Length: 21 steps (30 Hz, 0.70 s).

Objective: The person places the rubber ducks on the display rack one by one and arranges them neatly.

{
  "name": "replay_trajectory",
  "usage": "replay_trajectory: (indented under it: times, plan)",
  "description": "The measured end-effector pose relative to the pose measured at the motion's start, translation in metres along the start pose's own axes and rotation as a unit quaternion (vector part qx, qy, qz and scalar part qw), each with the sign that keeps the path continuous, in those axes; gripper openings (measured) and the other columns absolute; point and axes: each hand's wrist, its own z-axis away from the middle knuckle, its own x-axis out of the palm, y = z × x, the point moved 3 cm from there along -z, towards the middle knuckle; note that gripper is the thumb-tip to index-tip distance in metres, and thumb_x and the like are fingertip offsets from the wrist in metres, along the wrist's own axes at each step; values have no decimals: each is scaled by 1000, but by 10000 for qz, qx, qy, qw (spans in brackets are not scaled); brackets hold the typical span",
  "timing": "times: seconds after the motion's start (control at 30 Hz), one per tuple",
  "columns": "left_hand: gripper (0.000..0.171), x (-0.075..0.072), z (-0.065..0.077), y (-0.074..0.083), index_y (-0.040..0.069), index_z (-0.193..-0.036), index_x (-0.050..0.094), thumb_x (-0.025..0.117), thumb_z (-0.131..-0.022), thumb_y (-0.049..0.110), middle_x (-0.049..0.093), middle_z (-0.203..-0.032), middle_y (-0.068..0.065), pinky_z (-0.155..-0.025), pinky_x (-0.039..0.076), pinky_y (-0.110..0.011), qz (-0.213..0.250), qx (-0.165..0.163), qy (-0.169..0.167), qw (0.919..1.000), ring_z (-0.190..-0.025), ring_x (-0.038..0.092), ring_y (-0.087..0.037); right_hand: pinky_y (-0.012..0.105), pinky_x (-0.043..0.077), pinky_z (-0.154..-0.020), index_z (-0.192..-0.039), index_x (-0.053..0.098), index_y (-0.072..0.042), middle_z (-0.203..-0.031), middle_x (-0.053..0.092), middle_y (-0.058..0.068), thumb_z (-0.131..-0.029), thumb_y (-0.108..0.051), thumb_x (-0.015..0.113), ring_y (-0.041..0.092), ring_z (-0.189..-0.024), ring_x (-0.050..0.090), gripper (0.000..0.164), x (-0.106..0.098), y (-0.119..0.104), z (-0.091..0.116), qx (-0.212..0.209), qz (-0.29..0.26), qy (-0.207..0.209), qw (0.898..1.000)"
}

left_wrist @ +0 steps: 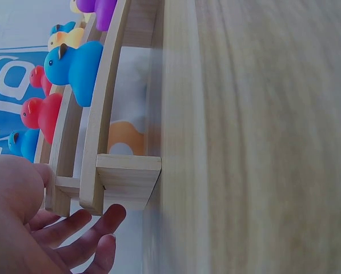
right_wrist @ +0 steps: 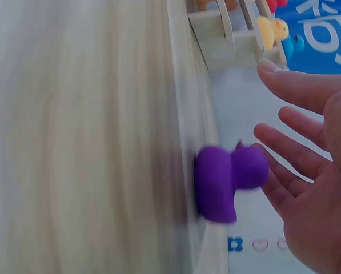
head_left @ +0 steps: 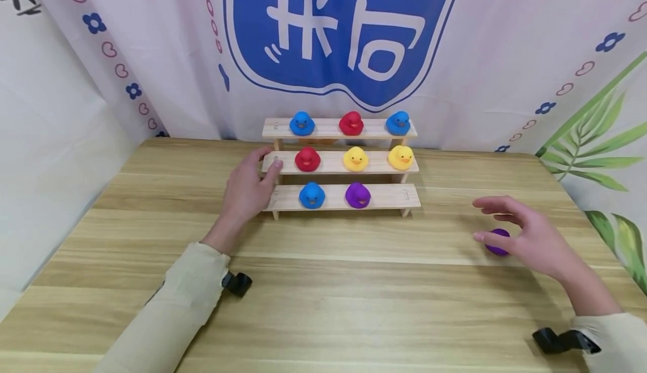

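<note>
A three-tier wooden rack stands at the back of the table, with rubber ducks on its planks. My left hand holds the left end of the middle plank, thumb on top and fingers around the end. A loose purple duck sits on the table to the right of the rack. Over it hovers my right hand, fingers spread and thumb apart, partly covering the duck in the head view. In the right wrist view the palm faces the duck, with no fingers closed around it.
The top plank bears a blue duck, a red duck and another blue one. On the middle plank are a red duck and two yellow ducks. A blue duck and a purple one share the bottom plank. A printed curtain hangs behind.
</note>
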Motion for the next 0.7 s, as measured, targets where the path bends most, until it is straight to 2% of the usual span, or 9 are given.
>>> replay_trajectory:
  times: [0.2,0.33,0.53,0.7]
  plan:
    - [61,0,0,0,14,-161,44,52,-110,46,50,-162,-17,-113,49,-60,-21,-14,-6,10000,-120,63,-38,1,38,-93,-144,62,-15,-130,65,-26,-87,-21,90,-17,-114,51,64,-12,19,10,151,171,-165,9996]
    - [61,0,-1,-1,13,-161,44,52,-110,47,50,-162,-17,-113,49,-60,-1,-4,-4,10000,-120,62,-38,4,42,-91,-145,62,-16,-131,64,-26,-87,-22,90,-16,-113,52,65,-17,30,14,273,227,-338,9988]
    - [61,0,-1,-2,13,-161,44,52,-110,46,51,-162,-18,-113,48,-60,-4,45,18,10000,-118,62,-38,6,47,-89,-141,65,-11,-130,66,-26,-87,-16,89,-14,-111,56,59,-18,39,16,174,136,-505,9985]
    - [61,0,-1,-2,13,-161,44,52,-110,47,51,-162,-17,-111,50,-60,-2,35,9,10000,-114,63,-37,12,54,-84,-137,68,-12,-126,62,-33,-87,-17,89,-11,-104,61,55,-18,44,17,192,168,-707,9972]
